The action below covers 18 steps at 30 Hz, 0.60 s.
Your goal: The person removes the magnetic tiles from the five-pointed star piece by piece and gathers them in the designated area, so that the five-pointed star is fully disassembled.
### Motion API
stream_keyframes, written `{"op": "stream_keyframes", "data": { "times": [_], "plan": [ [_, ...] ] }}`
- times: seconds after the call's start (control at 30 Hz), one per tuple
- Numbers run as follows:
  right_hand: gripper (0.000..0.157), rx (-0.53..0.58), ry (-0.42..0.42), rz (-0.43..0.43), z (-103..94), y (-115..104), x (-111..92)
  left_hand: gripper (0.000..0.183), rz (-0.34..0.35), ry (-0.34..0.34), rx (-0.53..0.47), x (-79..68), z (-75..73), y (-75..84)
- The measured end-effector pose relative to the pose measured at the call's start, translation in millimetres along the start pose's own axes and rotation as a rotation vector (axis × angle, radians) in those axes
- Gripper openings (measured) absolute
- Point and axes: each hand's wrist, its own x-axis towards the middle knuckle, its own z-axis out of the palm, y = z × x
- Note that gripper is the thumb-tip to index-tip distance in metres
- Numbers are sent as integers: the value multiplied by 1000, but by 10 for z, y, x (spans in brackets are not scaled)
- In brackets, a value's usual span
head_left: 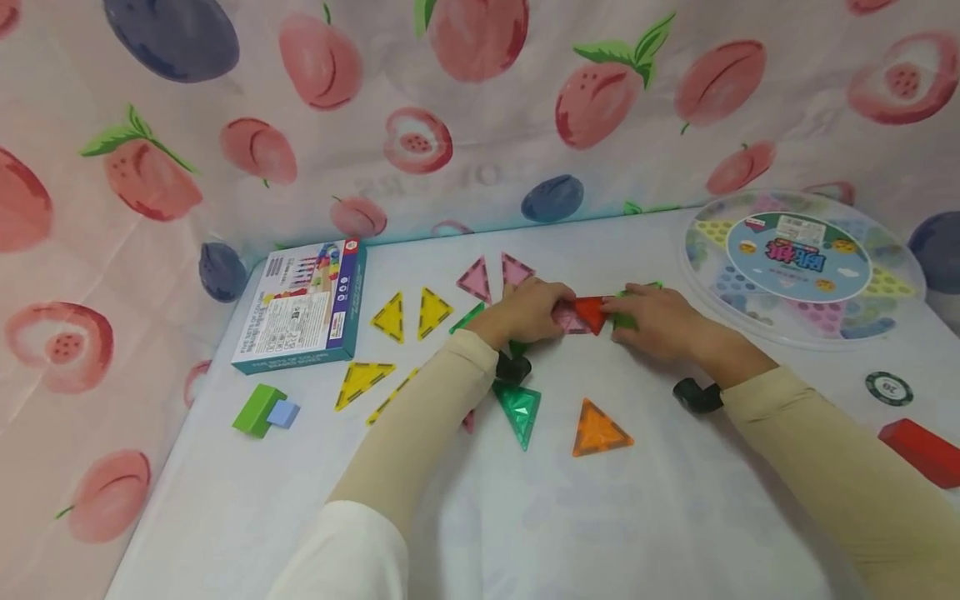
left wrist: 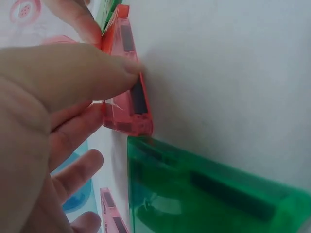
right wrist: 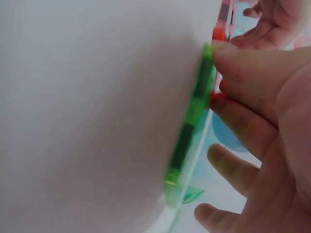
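My left hand (head_left: 534,310) pinches a pink triangular magnetic tile (left wrist: 121,99) between thumb and fingers. A red triangular tile (head_left: 590,313) adjoins it, between my two hands. My right hand (head_left: 660,321) holds a light-green triangular tile (right wrist: 187,131) by its end beside the red one, its fingertips also touching the red tile. Fingers partly cover these tiles. Near my left wrist, a dark-green triangular tile (head_left: 520,412) lies closer to me, with an orange triangular tile (head_left: 600,429) to its right. Another green tile (left wrist: 209,189) nearly meets the pink tile in the left wrist view.
Yellow triangular tiles (head_left: 363,384) and pink ones (head_left: 476,280) lie left and behind. A boxed set (head_left: 300,304) and green block (head_left: 258,410) are at left. Right are a round game box (head_left: 798,321), a chip (head_left: 889,388) and a red block (head_left: 922,452). A printed curtain (head_left: 465,192) hangs behind.
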Motion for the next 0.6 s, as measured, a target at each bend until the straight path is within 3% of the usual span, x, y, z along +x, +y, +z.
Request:
{"op": "stream_keyframes", "data": {
  "times": [0.27, 0.47, 0.6],
  "plan": [
    [44, -22, -70, 81, -50, -18, -37, 47, -97, 87, -84, 70, -31, -66],
    [44, 1, -62, 68, -29, -17, -67, 43, -75, 145, -133, 139, -3, -102],
    [43, -9, -48, 77, -12, -24, -99, 40, -90, 167, -103, 186, 30, -95]
  ]
}}
